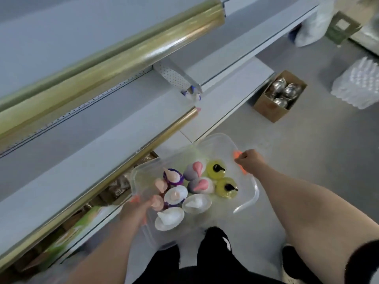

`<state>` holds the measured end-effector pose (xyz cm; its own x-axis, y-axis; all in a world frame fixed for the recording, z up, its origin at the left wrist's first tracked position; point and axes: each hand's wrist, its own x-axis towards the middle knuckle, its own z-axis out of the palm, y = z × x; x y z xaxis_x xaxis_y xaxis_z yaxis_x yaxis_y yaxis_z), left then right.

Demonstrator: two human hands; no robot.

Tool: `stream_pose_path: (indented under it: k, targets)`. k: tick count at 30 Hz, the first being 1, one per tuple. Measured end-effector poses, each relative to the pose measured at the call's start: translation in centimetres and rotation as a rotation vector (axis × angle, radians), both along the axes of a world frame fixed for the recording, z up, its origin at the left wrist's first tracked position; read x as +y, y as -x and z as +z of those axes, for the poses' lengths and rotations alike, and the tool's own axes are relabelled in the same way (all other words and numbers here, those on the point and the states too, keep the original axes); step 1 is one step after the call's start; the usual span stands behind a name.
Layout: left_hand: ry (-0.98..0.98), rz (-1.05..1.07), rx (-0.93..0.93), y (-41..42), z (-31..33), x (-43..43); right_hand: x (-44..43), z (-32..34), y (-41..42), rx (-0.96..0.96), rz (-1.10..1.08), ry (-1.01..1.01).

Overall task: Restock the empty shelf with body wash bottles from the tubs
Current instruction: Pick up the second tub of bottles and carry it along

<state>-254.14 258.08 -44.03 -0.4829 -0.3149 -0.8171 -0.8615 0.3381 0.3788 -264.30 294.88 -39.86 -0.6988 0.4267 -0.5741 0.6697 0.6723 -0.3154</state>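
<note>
Along the left of the frame run the grey shelves [102, 124] with gold edging, the middle one bare and waiting for stock. Under the lowest board, at lower left, sit some brown packets [117, 187].

At lower centre the left hand [139, 208] is on the near-left rim of the clear tub [217, 140]. It is blurred, but its grip looks closed over the rim. The tub sits low by the foot of the shelves; whether it rests on the floor [307, 160] or is just off it I cannot tell. Inside stand the body wash bottles [196, 185], pump tops up: white ones nearest, purple and pink in the middle, two yellow ones [215, 170] toward the right.

The right hand [249, 160] holds the far-right rim at an orange clip, grip closed on it. At upper right is a cardboard box [280, 95] of silver items.

The step in hand looks like positioning the tub by the shelf; no bottle is out yet. Next, one hand needs to let go, take a bottle by its neck and stand it upright on the bare shelf.
</note>
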Motion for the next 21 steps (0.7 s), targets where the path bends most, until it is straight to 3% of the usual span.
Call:
stream_pose_path:
  k: [14,21]
  targets:
    - [0.001,0.372,-0.053,1.4,-2.9,7.2,1.2,-6.0,14.6,-0.038,0.425,-0.042]
    - [-0.008,0.289,-0.076,0.6,-5.7,8.0,3.2,-10.8,14.3,-0.096,0.577,-0.132]
